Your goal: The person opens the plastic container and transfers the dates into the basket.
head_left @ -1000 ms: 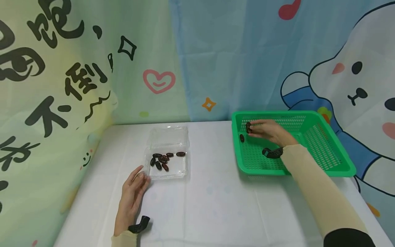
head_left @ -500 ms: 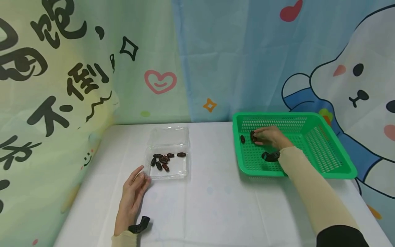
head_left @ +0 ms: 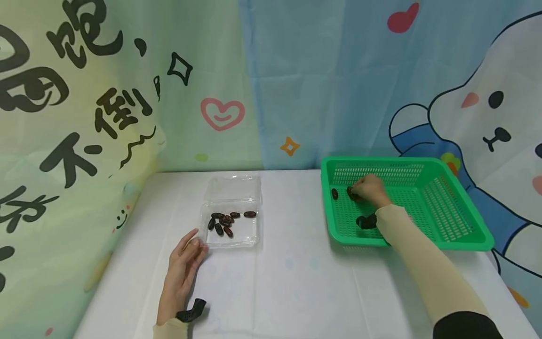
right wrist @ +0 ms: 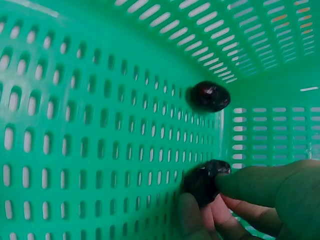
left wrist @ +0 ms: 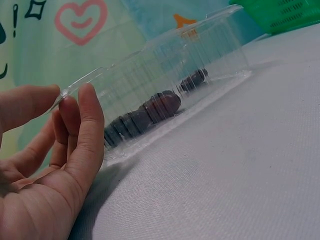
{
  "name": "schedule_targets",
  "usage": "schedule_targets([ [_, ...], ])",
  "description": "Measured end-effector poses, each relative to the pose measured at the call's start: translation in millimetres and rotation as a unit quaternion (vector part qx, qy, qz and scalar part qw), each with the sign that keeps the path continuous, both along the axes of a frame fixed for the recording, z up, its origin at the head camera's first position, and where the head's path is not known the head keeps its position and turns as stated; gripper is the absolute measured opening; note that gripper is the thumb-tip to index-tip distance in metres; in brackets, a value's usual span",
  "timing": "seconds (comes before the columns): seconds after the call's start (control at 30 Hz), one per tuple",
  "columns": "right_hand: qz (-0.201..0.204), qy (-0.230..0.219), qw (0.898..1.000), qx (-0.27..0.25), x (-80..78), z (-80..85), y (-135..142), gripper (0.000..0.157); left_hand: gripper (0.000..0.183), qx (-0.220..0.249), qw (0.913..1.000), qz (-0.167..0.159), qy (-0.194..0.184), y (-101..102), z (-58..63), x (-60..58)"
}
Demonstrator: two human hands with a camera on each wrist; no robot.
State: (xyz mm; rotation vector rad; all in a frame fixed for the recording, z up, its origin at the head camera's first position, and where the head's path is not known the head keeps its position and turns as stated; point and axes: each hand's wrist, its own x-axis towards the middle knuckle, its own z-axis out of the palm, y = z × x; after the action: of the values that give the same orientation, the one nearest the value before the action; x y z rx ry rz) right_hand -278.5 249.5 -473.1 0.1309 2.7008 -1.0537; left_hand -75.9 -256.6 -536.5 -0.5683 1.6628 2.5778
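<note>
In the head view my left hand (head_left: 181, 273) is at the near left corner of a clear plastic box (head_left: 245, 238). Seen from the left wrist, its fingertips pinch the box's rim (left wrist: 63, 94). Several dark brown dates (head_left: 227, 219) lie inside the box, and its lid (head_left: 234, 188) is folded back. My right hand (head_left: 371, 190) reaches down into a green basket (head_left: 484, 240). Its thumb and fingers pinch a dark, wrinkled date (right wrist: 202, 182) close over the basket floor, partly covering it. A separate date (right wrist: 211, 96) lies nearby, at the basket's left side.
A white cloth (head_left: 292, 282) covers the table, with the box left of the basket. Behind the table hangs a printed curtain (head_left: 296, 84). Both wrists wear black straps, such as the left strap (head_left: 191, 310).
My right hand has moved down and slightly nearer in the basket, from its far left part to its floor, with dark dates at its fingers. My left hand stays at the box corner.
</note>
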Motion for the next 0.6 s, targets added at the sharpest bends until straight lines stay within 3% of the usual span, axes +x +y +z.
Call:
schedule_targets([
  [0.13, -0.011, -0.017, 1.000, 0.005, -3.3, 0.2, -2.5, 0.044, 0.052, 0.000, 1.0000, 0.002, -0.008, 0.1, -0.7, -0.3],
  [0.33, -0.010, -0.026, 1.000, 0.004, -4.0, -2.7, 0.0, 0.042, 0.048, 0.008, 0.9999, 0.007, 0.000, 1.4, -3.5, 0.5],
  [0.6, 0.005, -0.005, 1.000, 0.012, 2.7, -0.1, 0.1, 0.046, 0.045, 0.015, 0.9998, 0.008, 0.010, 2.8, -5.5, 0.5],
])
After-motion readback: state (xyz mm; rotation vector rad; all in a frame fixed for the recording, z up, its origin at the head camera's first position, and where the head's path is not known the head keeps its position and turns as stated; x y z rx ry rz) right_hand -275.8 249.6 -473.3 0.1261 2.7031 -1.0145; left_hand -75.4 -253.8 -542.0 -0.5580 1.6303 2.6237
